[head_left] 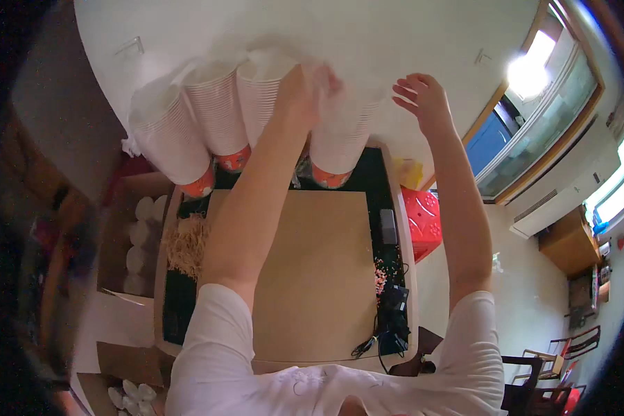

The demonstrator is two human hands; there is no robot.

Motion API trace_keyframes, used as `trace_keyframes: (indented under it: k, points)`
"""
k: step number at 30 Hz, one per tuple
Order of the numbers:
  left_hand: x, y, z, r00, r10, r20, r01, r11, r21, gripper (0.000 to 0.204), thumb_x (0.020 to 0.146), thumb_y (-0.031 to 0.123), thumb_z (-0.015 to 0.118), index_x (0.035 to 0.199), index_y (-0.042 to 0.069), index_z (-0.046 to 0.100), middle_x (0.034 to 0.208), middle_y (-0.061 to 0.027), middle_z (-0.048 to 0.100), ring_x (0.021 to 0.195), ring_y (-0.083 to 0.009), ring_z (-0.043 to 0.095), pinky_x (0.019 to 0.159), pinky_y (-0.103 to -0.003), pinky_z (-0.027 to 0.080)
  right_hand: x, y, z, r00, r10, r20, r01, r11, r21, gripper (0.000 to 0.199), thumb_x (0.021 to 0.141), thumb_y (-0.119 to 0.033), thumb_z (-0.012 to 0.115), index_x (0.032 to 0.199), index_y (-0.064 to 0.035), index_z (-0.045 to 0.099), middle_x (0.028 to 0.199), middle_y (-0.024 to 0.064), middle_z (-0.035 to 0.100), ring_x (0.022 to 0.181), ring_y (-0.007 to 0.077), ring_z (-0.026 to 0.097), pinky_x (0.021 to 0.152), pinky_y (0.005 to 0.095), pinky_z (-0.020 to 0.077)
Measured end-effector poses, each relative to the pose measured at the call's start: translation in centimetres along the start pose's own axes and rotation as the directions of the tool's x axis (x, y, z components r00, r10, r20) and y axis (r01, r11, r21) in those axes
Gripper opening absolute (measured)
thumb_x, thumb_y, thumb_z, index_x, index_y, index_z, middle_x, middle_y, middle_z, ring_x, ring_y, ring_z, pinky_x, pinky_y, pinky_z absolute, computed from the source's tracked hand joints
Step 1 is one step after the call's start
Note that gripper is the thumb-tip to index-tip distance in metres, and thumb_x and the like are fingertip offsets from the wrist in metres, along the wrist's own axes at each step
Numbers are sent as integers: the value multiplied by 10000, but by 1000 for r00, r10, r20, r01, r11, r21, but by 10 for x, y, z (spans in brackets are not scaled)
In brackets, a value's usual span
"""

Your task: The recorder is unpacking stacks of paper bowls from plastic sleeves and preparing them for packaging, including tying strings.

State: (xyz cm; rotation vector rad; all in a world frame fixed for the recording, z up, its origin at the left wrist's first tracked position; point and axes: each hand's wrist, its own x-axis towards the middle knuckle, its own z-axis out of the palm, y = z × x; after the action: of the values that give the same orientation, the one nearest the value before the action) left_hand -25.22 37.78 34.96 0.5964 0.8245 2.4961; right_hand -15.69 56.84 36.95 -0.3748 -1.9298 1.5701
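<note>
Plastic wrap [340,87] blurs the left hand [301,93] gripping cup stacks [218,114]; right hand [423,97] open, empty.

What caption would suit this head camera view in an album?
Left hand grips the clear wrap on tall stacks of white paper cups above a table; right hand hovers open nearby.

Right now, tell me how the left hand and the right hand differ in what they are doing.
The left hand presses into the top of a tall stack of white cups, gripping thin plastic wrap there; the right hand touches nothing. The left hand's fingers are closed and partly hidden by the wrap; the right hand's fingers are spread and curled in open air. The left hand is over the stacks; the right hand is off to their side. Both are raised above the table.
</note>
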Motion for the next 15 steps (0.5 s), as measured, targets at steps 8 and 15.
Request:
trace_keyframes:
  k: [8,15]
  points:
    - [-36,-22,-32,994,-99,40,95,992,84,102,824,57,485,916,18,505,840,-83,533,748,-205,548,678,-360,488,-41,29,49,970,-75,230,58,995,79,134,841,-150,548,890,-53,626,848,67,617,805,180,577,777,344,465]
    - [-38,-34,-145,944,-257,-209,246,966,-78,182,839,122,489,989,19,503,941,-105,535,856,-225,547,767,-402,469,-10,65,-4,950,310,-32,-130,490,862,64,787,-114,518,770,-87,574,625,22,458,596,134,470,539,270,433]
